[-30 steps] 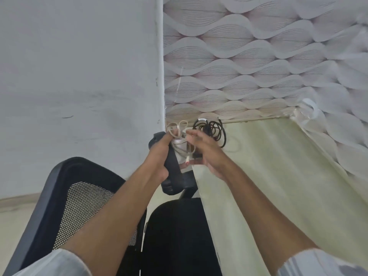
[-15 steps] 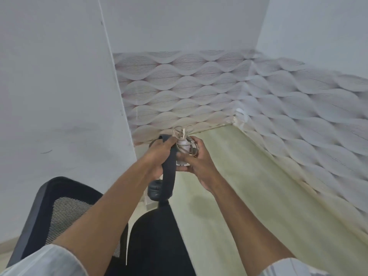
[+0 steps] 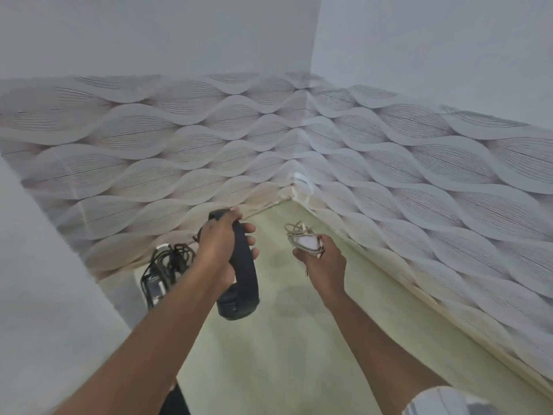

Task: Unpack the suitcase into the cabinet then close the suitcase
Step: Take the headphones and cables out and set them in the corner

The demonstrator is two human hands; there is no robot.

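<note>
**Headphones and charger held over shelf**

Headphones, dark, centre of frame, gripped by the left hand: fingers wrapped round the headband, one earcup hanging below the palm, other end of the band sticking out above the knuckles. Held above the shelf, not touching it.

Right hand, right of centre, closed on a white charger with its pale cable bunched in loops; loops poke out past the fingertips toward the upper middle of the frame. A short bit of cable dangles under the palm. Also off the surface.

The two hands are apart, with bare pale-green shelf showing between them.

Black cable bundle with a dark adapter lies on the shelf at left centre, just left of the left forearm, against the patterned back wall. Partly hidden by the arm.

Wave-pattern lining covers the lower back and right walls; they meet in a corner at upper centre. Plain white panel fills the left edge. Light sleeve at lower right corner. Whole picture slightly blurred.
</note>
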